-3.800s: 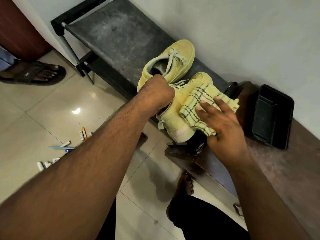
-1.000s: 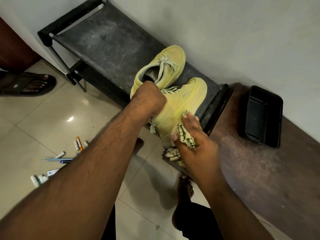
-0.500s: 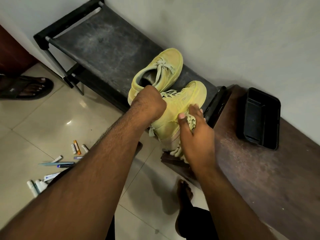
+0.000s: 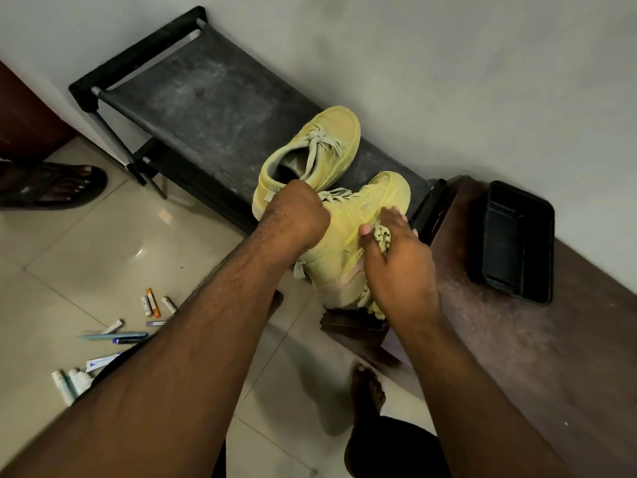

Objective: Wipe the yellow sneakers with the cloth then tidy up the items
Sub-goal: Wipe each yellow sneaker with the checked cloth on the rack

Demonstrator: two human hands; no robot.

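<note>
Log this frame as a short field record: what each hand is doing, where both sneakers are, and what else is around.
left hand: left hand grips the collar of the near sneaker
right hand: right hand presses the cloth against that sneaker's side
far sneaker: far sneaker rests on the black rack, untouched
tray: black tray on the wooden bench, against the wall
floor: tubes and pens scattered on the tiles
stage: wiping under way, tidying not begun
</note>
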